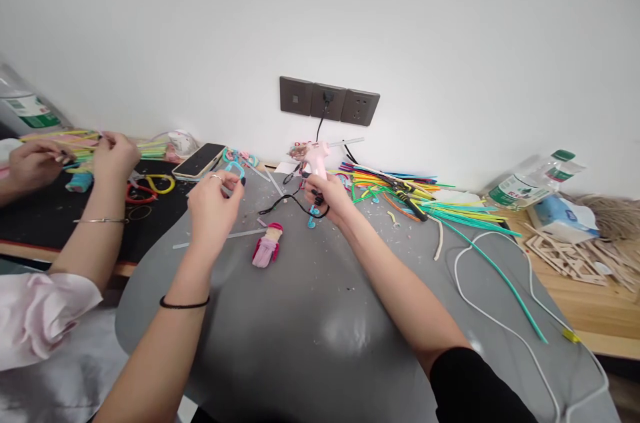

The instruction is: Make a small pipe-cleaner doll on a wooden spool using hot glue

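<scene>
Right hand (327, 195) is clenched round the handle of a pink glue gun (314, 156), gun upright, nozzle toward 9 o'clock, clear glue stick sticking out the back toward 3. Its black cord (287, 200) loops on the grey mat (320, 316) just under the hand and between both hands.

Left hand (214, 202) sits at 9 o'clock from the gun, near but apart, fingertips pinched on something small; too small to tell what.

A small pink doll figure (269, 245) lies flat on the mat at 6 o'clock from the gap between the hands, touching neither. A clear glue stick (235, 235) lies just beside it at 10.

Pile of coloured straws (425, 200) at 3 o'clock from the gun. Phone (199, 160) at 11 from the left hand. Wall sockets (327, 101) at 12, cord plugged in. Another person's hands (75, 160) work far out at 9 o'clock.
</scene>
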Demonstrator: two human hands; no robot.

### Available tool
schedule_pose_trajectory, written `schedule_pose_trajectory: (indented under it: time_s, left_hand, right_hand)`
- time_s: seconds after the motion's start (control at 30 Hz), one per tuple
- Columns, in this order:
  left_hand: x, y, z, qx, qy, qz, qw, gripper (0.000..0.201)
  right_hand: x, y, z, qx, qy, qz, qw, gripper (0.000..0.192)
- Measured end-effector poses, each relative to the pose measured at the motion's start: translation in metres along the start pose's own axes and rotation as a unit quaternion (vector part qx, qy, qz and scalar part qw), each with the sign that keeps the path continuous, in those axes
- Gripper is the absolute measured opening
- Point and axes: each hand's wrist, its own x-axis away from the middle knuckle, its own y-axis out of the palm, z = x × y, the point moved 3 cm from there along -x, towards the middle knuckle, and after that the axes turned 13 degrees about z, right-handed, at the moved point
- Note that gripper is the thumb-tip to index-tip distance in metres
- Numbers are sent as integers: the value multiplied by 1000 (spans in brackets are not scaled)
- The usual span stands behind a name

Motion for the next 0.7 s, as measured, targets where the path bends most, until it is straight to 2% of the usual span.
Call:
schedule_pose_trajectory:
  time_s: [0.1,0.2,0.27,0.37,0.43,0.5,0.57,0.63,0.67,0.7]
  left_hand:
    - [-36,5,-15,-74,13,-20,997,9]
    - [-86,29,-30,-149,-8,-83,985,23]
    - [-114,45,-37,-179,-13,-134,975,22]
    - [-128,51,-36,-174,-2,-169,970,29]
    - [-114,39,-28,-205,4,-173,963,35]
    - [-83,19,-13,-248,24,-199,948,33]
    - [-39,-1,5,-262,55,-278,923,43]
    - [11,-18,19,-299,43,-364,881,51]
    - [34,-24,26,-298,49,-389,871,54]
    - [53,-29,31,-302,49,-390,869,55]
  right_hand:
    - [-1,-12,-8,31,-15,9,999,33]
    - [3,-15,-9,70,-23,13,997,30]
    - [7,-15,-7,83,-24,14,996,28]
    - [12,-14,-4,83,-14,11,996,29]
    - [15,-16,-3,97,-10,3,995,33]
    - [17,-19,-4,125,-18,-4,992,42]
    - [18,-21,-5,155,-25,-9,988,48]
    - [19,-21,-5,172,-27,-14,985,50]
    - [19,-21,-6,174,-27,-19,984,50]
    - [20,-19,-6,174,-29,-27,984,49]
